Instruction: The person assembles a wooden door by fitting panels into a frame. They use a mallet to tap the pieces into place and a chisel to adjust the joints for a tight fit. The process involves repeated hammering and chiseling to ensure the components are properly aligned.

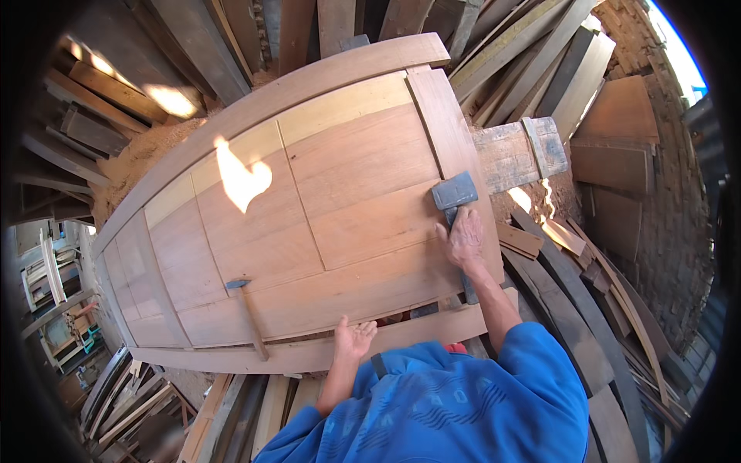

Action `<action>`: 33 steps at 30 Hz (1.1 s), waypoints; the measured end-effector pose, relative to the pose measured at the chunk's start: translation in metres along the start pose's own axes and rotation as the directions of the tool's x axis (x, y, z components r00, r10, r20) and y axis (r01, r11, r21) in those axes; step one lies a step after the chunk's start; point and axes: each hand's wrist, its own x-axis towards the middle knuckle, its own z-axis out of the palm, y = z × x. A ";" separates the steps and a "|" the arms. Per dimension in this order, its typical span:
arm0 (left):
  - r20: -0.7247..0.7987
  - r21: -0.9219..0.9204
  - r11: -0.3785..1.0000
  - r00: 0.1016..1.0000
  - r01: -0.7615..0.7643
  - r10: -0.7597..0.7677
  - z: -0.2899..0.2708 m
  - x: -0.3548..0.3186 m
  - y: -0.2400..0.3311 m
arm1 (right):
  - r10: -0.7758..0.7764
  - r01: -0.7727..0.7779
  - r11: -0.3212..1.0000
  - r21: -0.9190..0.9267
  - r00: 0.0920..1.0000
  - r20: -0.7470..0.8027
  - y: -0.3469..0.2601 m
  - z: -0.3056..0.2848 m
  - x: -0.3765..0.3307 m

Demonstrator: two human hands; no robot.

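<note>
A large wooden door [309, 208] made of several planks lies flat in front of me. My right hand [463, 239] grips the handle of a heavy grey axe [455, 191], whose head rests on the door's right stile. My left hand [353, 339] rests with spread fingers on the near rail of the door and holds nothing. A hammer [248, 309] with a wooden handle lies on the door to the left of that hand. My blue sleeves come in from the lower edge.
Stacks of planks and offcuts [540, 62] surround the door on every side. A short weathered board [517, 154] sticks out at the right. Sawdust [147, 154] is heaped at the far left, and a brick wall [664, 193] stands on the right.
</note>
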 end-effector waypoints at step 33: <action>0.979 0.079 -0.996 0.193 -0.035 0.071 0.216 0.073 0.177 | 0.548 -0.620 -0.436 0.652 0.392 0.739 0.117 0.047 -0.361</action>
